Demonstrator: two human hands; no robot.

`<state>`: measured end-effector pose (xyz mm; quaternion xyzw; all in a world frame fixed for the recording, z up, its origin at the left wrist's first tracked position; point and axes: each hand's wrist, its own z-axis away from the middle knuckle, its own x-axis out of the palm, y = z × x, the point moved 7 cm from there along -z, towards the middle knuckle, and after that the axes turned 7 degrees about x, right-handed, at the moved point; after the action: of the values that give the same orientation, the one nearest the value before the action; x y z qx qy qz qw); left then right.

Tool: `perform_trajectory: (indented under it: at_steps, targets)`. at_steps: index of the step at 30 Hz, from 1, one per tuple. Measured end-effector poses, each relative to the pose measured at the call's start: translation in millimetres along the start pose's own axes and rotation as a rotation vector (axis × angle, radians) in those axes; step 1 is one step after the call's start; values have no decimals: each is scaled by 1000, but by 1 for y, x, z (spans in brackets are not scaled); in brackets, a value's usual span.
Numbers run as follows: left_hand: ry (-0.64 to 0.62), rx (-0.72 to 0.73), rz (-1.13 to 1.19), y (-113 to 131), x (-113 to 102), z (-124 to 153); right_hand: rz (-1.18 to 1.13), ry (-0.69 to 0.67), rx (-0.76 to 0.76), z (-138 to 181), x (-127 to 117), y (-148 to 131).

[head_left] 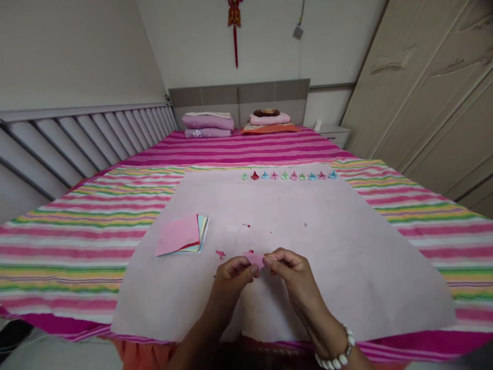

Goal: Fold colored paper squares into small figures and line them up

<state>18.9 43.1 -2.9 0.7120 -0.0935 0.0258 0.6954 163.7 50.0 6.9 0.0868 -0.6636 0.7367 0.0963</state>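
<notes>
"Covering part of the bed (246, 149) is what?"

"A large pale sheet (365, 288), serving as the work surface."

"State of completion?"

"Partial, in my judgement. Ten small folded paper shapes (284, 176) stand in a row along the sheet's far edge and appear complete."

"Outstanding items?"

"One stack of flat coloured paper (179, 235), pink uppermost, lies on the sheet's left side, unfolded. The piece in hand appears part-folded."

"Hand pose?"

"Left hand (230, 275) and right hand (296, 272) face each other over the near part of the sheet, fingertips close together, forearms spread towards the near edge."

"Grip?"

"Closed on both sides. The left pinches one side of a small pink paper (254, 259) with thumb and fingers; the right pinches its other end."

"Smallest item?"

"A reddish scrap (220, 254) just beyond the left hand; nature undetermined."
</notes>
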Motion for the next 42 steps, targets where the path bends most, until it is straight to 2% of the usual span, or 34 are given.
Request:
perform_trajectory:
  at_steps: [4,9,15,23,28,32,39,42]
  targets:
    - [-4,32,-5,4,-3,-3,-7,-66,48,0,6,2]
    - [-77,-14,67,14,-3,-6,-98,-225,225,4,15,6]
    - [-164,-57,53,13,-2,-4,-158,-274,296,8,19,10]
    - [-151,-49,25,16,-4,-6,-187,-292,355,8,20,15]
    - [-95,-33,-19,14,-9,-7,-65,-257,305,6,16,11]
    - [-46,3,-49,7,-10,-10,104,-243,159,3,20,5]
    - [3,100,-195,10,-1,-4,421,2,-75,1,12,0]
    - [11,96,-297,15,5,1,532,61,-167,6,13,-6]
